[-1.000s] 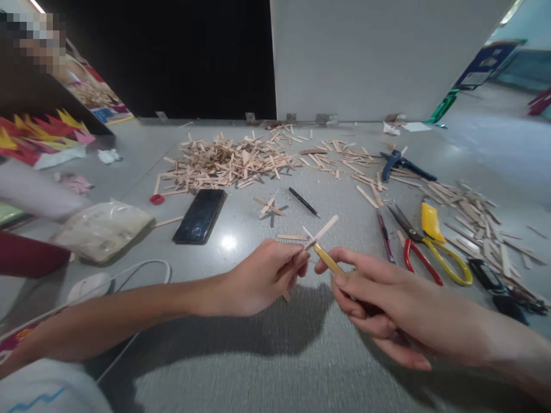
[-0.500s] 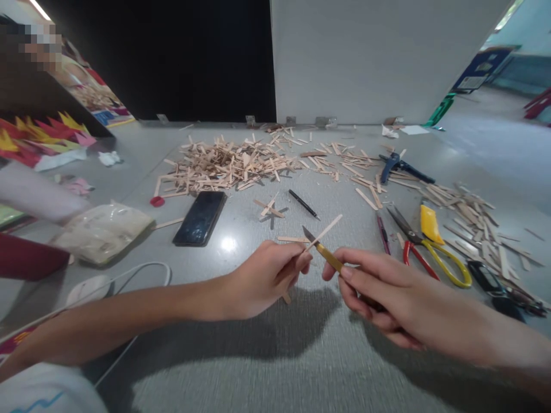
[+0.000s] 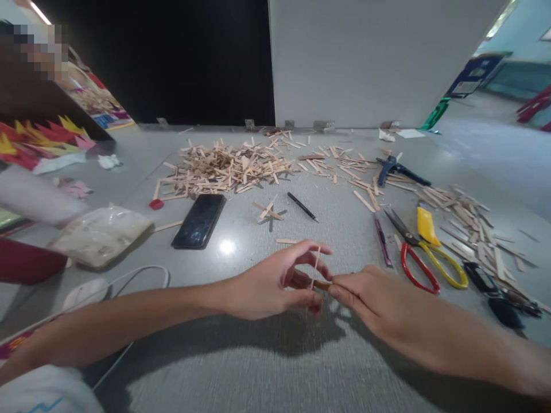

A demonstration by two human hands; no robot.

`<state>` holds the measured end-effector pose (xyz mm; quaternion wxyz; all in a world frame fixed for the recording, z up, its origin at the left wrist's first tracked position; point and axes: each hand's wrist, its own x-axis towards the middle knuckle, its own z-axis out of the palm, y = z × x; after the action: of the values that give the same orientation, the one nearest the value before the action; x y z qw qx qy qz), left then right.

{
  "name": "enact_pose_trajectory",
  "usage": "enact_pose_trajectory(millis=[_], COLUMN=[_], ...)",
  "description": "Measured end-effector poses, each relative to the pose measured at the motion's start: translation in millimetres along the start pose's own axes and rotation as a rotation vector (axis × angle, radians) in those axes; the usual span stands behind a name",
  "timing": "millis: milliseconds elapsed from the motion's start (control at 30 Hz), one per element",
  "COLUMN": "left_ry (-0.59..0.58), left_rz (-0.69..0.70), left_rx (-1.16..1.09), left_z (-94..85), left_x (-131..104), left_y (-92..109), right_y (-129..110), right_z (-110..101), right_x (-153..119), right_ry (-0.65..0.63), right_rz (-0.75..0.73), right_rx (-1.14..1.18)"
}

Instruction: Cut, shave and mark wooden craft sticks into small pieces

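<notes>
My left hand [image 3: 271, 287] curls its thumb and fingers around a thin wooden stick [image 3: 317, 265], which now stands nearly on end between them. My right hand [image 3: 379, 310] grips a craft knife [image 3: 322, 284] with a gold-coloured handle. The knife points left into the hollow of my left hand, close to the stick; its blade is hard to make out there, and I cannot tell whether it touches the wood. Just beyond my left hand a flat stick [image 3: 286, 241] lies on the table. Several sticks crossed into a star shape [image 3: 269, 212] lie farther back, beside a black pen [image 3: 302, 206].
A heap of wooden sticks [image 3: 228, 166] spreads at the back. Left are a phone [image 3: 198, 221], a plastic bag [image 3: 103, 235] and a white cable [image 3: 161, 268]. Right lie scissors [image 3: 415, 244], a purple cutter [image 3: 382, 241], blue clippers [image 3: 400, 169] and more sticks [image 3: 477, 223]. An upright panel [image 3: 379, 63] stands behind.
The stick has turned from slanting up to the right to nearly upright. My right hand has rolled over and moved left, taking the knife tip into my left hand's curl.
</notes>
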<state>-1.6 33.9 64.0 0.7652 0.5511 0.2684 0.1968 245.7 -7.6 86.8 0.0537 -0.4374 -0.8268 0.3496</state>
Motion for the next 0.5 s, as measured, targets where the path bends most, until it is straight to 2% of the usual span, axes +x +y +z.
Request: enact_pose_trajectory(millis=[167, 333, 500], left_ry=[0.003, 0.061, 0.105], left_rz=[0.03, 0.081, 0.077], left_rx=[0.088, 0.115, 0.143], left_z=[8.0, 12.3, 14.9], left_x=[-4.0, -4.3, -4.7], left_y=[-4.6, -1.9, 0.9], right_y=[-7.2, -13.4, -16.4], right_z=[-9.4, -27.6, -38.2], right_x=[5.0, 13.3, 15.5], right_ry=[-0.077, -0.17, -0.19], right_rz=[0.011, 0.13, 0.133], right_rx=[-0.091, -0.057, -0.03])
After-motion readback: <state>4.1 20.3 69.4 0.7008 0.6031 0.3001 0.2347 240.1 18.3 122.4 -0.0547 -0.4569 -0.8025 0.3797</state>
